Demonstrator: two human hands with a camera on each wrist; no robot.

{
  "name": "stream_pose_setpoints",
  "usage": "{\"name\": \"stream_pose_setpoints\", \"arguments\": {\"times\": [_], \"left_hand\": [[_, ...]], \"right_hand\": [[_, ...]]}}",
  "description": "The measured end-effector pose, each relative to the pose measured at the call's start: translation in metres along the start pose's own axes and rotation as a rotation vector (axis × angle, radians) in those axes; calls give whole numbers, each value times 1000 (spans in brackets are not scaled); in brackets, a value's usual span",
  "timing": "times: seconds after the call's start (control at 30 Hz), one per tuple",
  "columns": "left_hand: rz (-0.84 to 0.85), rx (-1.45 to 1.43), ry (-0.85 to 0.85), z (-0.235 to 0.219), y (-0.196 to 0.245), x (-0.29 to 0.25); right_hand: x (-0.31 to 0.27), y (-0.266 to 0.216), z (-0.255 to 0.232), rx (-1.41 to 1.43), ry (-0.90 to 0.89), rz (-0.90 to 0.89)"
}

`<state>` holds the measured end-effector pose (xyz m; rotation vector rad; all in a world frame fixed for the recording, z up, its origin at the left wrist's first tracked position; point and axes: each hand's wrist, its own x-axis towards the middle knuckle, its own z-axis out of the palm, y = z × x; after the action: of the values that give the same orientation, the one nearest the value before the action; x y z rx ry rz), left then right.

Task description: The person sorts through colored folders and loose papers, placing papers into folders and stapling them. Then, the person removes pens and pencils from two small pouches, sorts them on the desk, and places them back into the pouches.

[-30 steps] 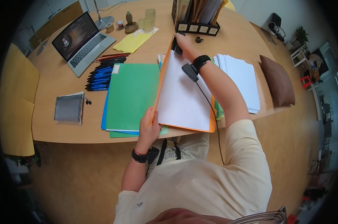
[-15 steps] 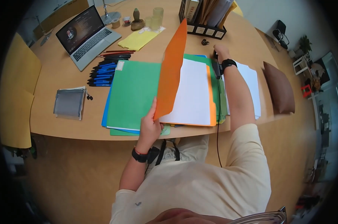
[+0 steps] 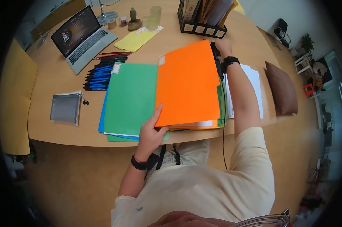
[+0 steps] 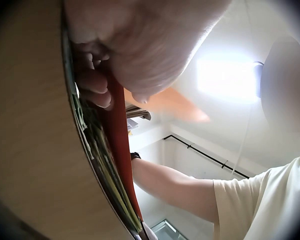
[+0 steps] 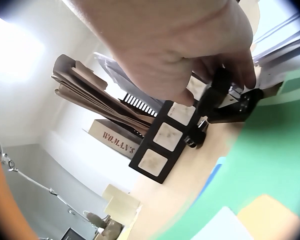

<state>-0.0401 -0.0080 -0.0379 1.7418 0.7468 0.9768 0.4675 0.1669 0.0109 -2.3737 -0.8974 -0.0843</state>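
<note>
An orange folder lies over white sheets, its cover lowered across them and slightly raised at the near edge. My left hand grips its lower left corner, thumb on top; the left wrist view shows the left hand's fingers curled beside the folder edge. At the folder's far right corner my right hand holds a black stapler. A green folder lies to the left on a blue one. More green folders lie under the orange one.
Blue and black pens and a laptop are at the left, near a grey zip pouch. A black file rack stands at the back. White paper and a brown cushion lie at the right.
The right hand has moved right with the stapler, from the folder's upper spine to its far right corner. The orange cover has swung from upright down over the white sheets.
</note>
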Motion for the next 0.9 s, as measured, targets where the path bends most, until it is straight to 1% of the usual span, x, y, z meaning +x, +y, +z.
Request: {"name": "stream_pose_setpoints", "arguments": {"times": [0.03,0.13,0.2,0.23,0.33,0.37,0.4,0.43,0.47,0.5,0.53,0.6,0.7,0.73,0.83,0.87,0.9], "left_hand": [[10,-11,-33,-2,2,0],[-203,109,-164,-13,25,2],[-152,207,-168,-9,25,2],[-128,252,-173,-7,25,1],[34,350,-138,-3,16,1],[21,360,-138,-3,17,1],[8,373,-141,-3,20,1],[-2,388,-146,-3,19,2],[18,386,-139,-3,17,2],[33,382,-130,-2,14,1],[50,379,-118,-1,12,1],[28,367,-128,-3,14,1],[-28,404,-193,-8,20,2],[-52,421,-223,-9,21,2],[-53,444,-235,-10,22,3],[-55,442,-243,-10,23,3],[-58,442,-250,-11,24,3]], "right_hand": [[-7,-21,-21,44,23,47],[11,-49,-37,26,37,-63],[5,-76,-50,46,-55,-117],[-1,-84,-48,53,-102,-141],[-11,-105,-9,160,-191,-271],[-19,-117,4,69,-182,-322],[-16,-126,25,23,-276,-340],[-31,-138,32,44,-288,-459],[-24,-142,65,-4,-290,-524],[-29,-156,84,-57,-382,-478],[-36,-169,99,-72,-428,-481],[-52,-194,129,-142,-446,-601],[-57,-228,157,-172,-578,-606],[-55,-237,168,-130,-590,-534],[-42,-252,191,-186,-618,-520],[-35,-256,205,-249,-609,-523],[-27,-256,219,-236,-612,-482]]}}
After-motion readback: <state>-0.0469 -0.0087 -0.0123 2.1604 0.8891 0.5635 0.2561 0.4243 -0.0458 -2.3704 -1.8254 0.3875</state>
